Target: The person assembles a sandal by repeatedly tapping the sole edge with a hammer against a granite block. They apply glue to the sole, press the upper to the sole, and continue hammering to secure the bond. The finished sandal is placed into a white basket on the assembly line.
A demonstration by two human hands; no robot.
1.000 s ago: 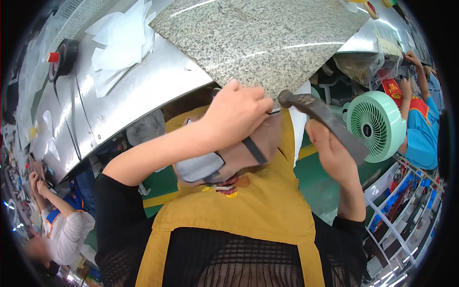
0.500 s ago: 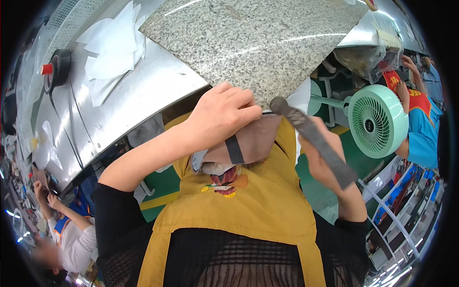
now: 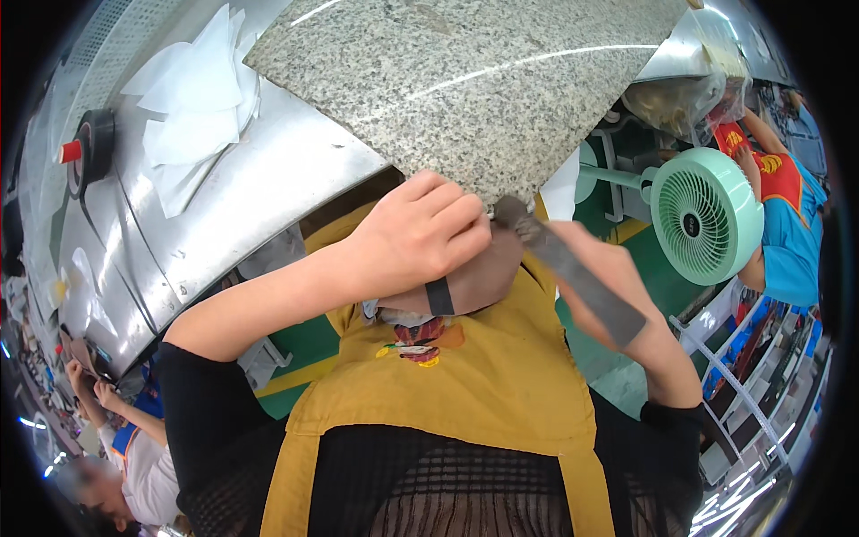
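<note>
My left hand (image 3: 419,225) is closed with curled fingers on the upper edge of a brown leather-like piece (image 3: 488,273), at the near corner of the granite slab (image 3: 465,98). A black strip (image 3: 439,297) crosses the brown piece, which hangs in front of my mustard apron (image 3: 456,376). My right hand (image 3: 601,273), slightly blurred, grips a hammer (image 3: 586,291) with a long dark head. The hammer's round end is at the slab corner, close to my left fingertips and over the brown piece's edge. Its handle is mostly hidden in my right hand.
White sheet pieces (image 3: 192,112) lie on the metal table (image 3: 295,134) at left, near a black roll (image 3: 94,152) with a red core. A green fan (image 3: 707,217) stands at right, below a plastic bag (image 3: 684,107). Co-workers sit at far left (image 3: 134,456) and far right (image 3: 792,206).
The hammer's round end has dropped to the slab corner, moving slightly down and left. My left hand has shifted a little lower, and the brown piece is tilted differently.
</note>
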